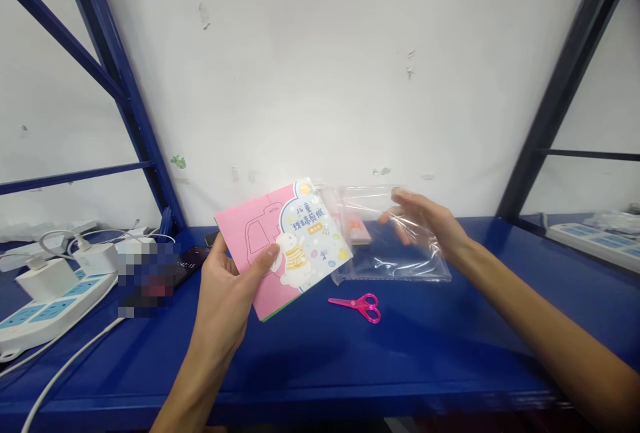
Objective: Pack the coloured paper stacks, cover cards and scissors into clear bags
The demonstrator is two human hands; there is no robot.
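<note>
My left hand [233,273] grips a stack of pink paper-cutting sheets [240,220], thumb on top and fingers underneath. A pale printed cover [315,240] with a white cartoon bear lies over the sheets, and green paper peeks out along the lower edge. To the right, my right hand [425,220] holds a clear plastic bag [380,246], its fingers partly seen through the film. The bag's left side meets or overlaps the stack's right edge. On the blue table below them lie small pink scissors [357,305], touched by neither hand.
Behind the bag rests a small pink-and-yellow pad [360,230]. Power strips with white plugs and cables [55,313] occupy the left, beside a dark phone [185,270]. Blue shelf posts [115,66] frame the table [310,366], against a white wall.
</note>
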